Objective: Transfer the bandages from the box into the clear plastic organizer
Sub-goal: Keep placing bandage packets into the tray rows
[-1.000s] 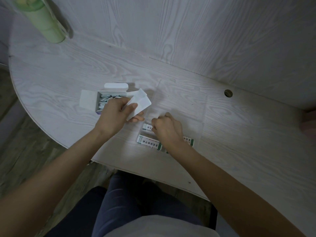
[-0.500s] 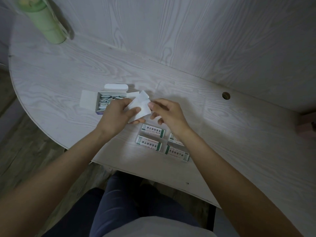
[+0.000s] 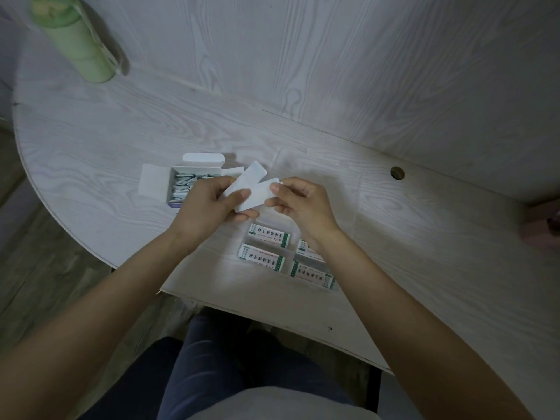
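Progress: I judge the transfer partly done. Four printed, white-and-green wrapped bandages (image 3: 268, 235) already lie in compartments of the clear plastic organizer (image 3: 345, 213), which sits on the near middle of the tabletop (image 3: 424, 268).
Left to do: the small open white cardboard box (image 3: 194, 180), to the left of the organizer and a little farther away, looks well filled with more wrapped bandages, so much of the job appears to remain.
In hand: two plain white bandage strips (image 3: 247, 184) are held fanned apart above the tabletop, between the box and the organizer and just beyond the organizer's far edge.
Left hand (image 3: 209, 204): fingers curled round the near ends of the strips, thumb pressed on top, clamped on them; it hovers just right of the box, partly covering its near corner.
Right hand (image 3: 300, 201): thumb and fingertips pinch the right end of the nearer strip, apparently to draw it away from the other; the wrist crosses over the organizer's right side and hides part of one bandage there.
Arms: both forearms reach in from the near edge and converge at the strips.
Elsewhere: a pale green bottle (image 3: 75, 40) stands at the far left of the tabletop, well apart.
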### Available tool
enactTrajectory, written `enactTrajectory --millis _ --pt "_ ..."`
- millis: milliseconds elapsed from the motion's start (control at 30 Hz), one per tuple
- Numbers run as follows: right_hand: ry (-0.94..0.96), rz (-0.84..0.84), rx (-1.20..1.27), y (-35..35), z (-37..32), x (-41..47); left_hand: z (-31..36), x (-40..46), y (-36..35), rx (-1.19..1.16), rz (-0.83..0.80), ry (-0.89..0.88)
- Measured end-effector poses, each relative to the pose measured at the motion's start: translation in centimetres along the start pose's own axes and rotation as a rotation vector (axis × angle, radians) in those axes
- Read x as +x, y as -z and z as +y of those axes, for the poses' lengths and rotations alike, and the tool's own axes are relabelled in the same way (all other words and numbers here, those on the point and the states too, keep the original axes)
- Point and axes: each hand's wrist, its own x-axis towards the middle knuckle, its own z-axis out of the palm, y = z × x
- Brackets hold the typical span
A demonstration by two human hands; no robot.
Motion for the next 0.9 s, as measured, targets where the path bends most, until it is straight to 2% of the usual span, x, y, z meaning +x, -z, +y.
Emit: enactTrajectory --millis 167,300,533,767,900 --pt "-0.053 -0.007 0.188 0.6 0.0 0.1 0.1 0.1 0.3 0.066 0.034 -0.002" --pt "-0.17 0.007 0.364 0.8 -0.2 0.1 0.4 0.0 0.3 0.079 0.075 0.011" --pt "-0.181 -0.068 0.17 1.2 0.1 0.4 0.3 0.2 0.7 0.083 0.044 0.009" --pt "-0.236 -0.05 0.138 1.7 0.4 0.6 0.1 0.2 0.5 0.06 0.031 0.003" --pt "-0.245 -0.018 0.029 2.1 0.5 0.4 0.1 0.4 0.6 0.031 0.065 0.026"
